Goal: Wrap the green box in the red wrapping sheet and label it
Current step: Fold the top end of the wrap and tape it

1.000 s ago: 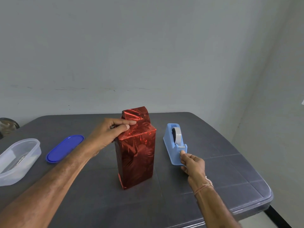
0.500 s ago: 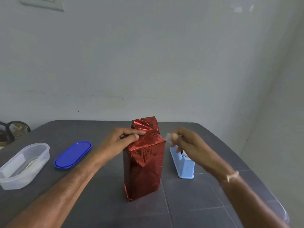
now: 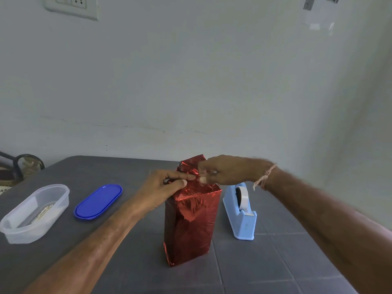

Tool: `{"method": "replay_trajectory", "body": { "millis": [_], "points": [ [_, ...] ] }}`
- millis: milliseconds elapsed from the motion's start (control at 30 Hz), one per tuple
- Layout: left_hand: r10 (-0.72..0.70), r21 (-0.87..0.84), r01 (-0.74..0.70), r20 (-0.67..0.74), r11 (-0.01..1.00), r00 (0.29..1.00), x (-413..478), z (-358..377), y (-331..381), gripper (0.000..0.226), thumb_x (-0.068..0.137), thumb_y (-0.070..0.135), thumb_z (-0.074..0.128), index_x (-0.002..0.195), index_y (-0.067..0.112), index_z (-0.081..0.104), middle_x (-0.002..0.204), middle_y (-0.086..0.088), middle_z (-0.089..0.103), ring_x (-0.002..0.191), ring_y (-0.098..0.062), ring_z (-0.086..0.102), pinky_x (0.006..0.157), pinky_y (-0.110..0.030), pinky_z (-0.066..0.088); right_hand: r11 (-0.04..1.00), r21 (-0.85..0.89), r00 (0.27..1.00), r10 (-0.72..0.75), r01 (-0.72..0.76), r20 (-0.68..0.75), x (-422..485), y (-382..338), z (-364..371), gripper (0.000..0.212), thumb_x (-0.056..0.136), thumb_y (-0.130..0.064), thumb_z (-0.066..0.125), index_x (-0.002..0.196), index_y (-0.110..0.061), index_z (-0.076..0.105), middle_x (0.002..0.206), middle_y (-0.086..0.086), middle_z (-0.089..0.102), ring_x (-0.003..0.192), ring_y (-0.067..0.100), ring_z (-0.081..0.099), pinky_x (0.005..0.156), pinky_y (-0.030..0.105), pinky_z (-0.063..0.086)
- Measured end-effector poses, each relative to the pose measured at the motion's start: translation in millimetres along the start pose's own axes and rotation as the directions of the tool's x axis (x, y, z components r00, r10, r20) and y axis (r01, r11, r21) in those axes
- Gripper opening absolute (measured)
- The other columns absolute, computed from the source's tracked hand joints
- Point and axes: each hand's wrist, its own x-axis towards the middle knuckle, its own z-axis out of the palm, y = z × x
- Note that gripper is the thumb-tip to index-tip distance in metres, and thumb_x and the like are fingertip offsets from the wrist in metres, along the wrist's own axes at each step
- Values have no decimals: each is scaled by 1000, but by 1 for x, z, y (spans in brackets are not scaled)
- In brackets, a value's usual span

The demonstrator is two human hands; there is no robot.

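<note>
The box stands upright in the middle of the table, fully covered in shiny red wrapping sheet [image 3: 191, 221]; no green shows. My left hand [image 3: 165, 185] pinches the folded red flap at the box's top left with thumb and fingers. From the right, my right hand [image 3: 224, 170] reaches over the top, its fingers curled on the crumpled upper flap, pinching what looks like a small piece of clear tape against it. The tape piece is barely visible.
A light blue tape dispenser [image 3: 241, 211] stands just right of the box. A blue oval lid [image 3: 98, 201] and a clear plastic container [image 3: 35, 213] lie at the left on the grey table [image 3: 265, 262]. The wall is close behind.
My right hand left the tape dispenser, rose with a piece of tape and moved left onto the top flap. My left hand kept its hold on the fold.
</note>
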Motion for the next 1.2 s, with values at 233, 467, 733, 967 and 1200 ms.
{"method": "replay_trajectory", "body": {
  "millis": [233, 467, 733, 967, 1200],
  "points": [
    [-27, -32, 27, -2, 999, 1000, 2, -1, -4, 25, 100, 13, 64, 115, 25, 79, 106, 4, 79, 98, -14, 75, 83, -24, 58, 988, -106, 984, 91, -108, -154, 0, -2, 15, 25, 98, -51, 57, 106, -28, 60, 93, -17, 51, 95, 12, 51, 80, 32, 39],
    [-35, -30, 35, -4, 999, 999, 4, 2, -3, 25, 100, 13, 64, 114, 27, 79, 99, 6, 80, 92, -10, 74, 79, -19, 54, 976, -128, 951, 133, -174, -280, -2, -3, 17, 34, 89, -61, 64, 111, -34, 64, 97, -19, 57, 95, 10, 54, 77, 30, 33],
    [-31, -58, 31, 6, 998, 1000, 3, 1, -1, 26, 101, 13, 62, 115, 28, 79, 100, 2, 80, 93, -12, 76, 78, -18, 54, 955, 195, 880, 285, -225, -380, 0, 1, 30, 54, 79, -62, 74, 111, -29, 47, 85, -20, 60, 84, 10, 58, 68, 31, 38],
    [-15, -35, 15, -23, 999, 1000, -2, 4, 3, 27, 101, 12, 62, 116, 28, 78, 102, 8, 80, 96, -8, 75, 82, -18, 57, 765, 634, 781, 461, -110, -421, 12, 2, 60, 43, 79, -39, 80, 103, -22, 49, 85, -1, 64, 80, 17, 61, 71, 38, 53],
    [-65, -31, 62, -86, 998, 994, -8, 4, 8, 24, 98, 21, 67, 109, 38, 80, 103, 13, 78, 97, -6, 73, 83, -20, 56, 469, 876, 692, 596, 113, -408, -14, 4, 76, 30, 90, -28, 75, 111, -19, 56, 96, -1, 67, 78, 16, 69, 58, 23, 54]
  ]
}}
